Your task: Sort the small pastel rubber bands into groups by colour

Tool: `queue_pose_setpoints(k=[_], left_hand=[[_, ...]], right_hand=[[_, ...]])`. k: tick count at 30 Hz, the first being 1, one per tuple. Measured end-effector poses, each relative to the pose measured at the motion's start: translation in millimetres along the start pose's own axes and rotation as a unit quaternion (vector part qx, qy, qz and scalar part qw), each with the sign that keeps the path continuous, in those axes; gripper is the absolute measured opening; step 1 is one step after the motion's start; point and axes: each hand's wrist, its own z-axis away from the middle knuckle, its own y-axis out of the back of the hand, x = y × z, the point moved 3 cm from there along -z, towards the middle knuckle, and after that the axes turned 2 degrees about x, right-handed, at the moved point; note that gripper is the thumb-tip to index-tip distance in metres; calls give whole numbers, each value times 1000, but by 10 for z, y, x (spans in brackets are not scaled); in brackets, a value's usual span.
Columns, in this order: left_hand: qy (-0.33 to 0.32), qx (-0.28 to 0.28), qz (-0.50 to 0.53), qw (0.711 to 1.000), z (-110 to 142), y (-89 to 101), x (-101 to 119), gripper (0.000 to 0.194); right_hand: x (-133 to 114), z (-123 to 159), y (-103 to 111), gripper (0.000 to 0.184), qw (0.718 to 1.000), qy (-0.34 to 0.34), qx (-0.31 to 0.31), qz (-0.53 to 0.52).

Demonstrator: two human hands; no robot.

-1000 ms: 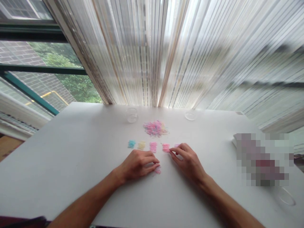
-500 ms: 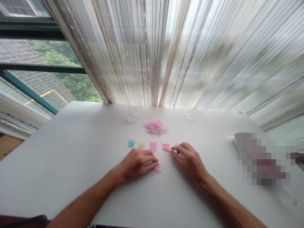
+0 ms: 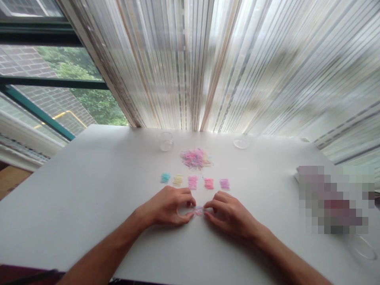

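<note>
A small bunch of thin pink and lilac pieces (image 3: 198,211) lies on the table between my hands; they are too small to tell their kind. My left hand (image 3: 170,206) is at its left side, thumb and fingers apart in a curve. From the right, my right hand (image 3: 230,211) has its fingertips close to the same bunch, thumb and index finger apart. Just beyond my hands is a row of neat stacks of similar pieces: blue (image 3: 165,178), yellow (image 3: 177,180), light pink (image 3: 192,182), deeper pink (image 3: 209,183) and purple (image 3: 225,184).
Behind the row lies a loose mixed heap (image 3: 196,158) of pastel pieces. A clear round container (image 3: 166,141) stands at the back left of the white table (image 3: 89,190), and a clear lid (image 3: 241,143) at the back right. A blurred-out object (image 3: 329,198) lies at the right.
My right hand has moved from beside the deeper pink stack down to the small bunch, uncovering the purple stack. My left thumb and fingers have spread apart.
</note>
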Motion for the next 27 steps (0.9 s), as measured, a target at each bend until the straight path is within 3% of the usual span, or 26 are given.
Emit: queue_pose_setpoints(k=[8,27], left_hand=[[-11,4,7,1000,-11,-84,2,6],[-24,35,62,997,-33,-35,0,8]], right_hand=[[-56,-13,-89,8,1000,-19,-23,-9],[-13,-5,-24,8,1000,4,18,-25]])
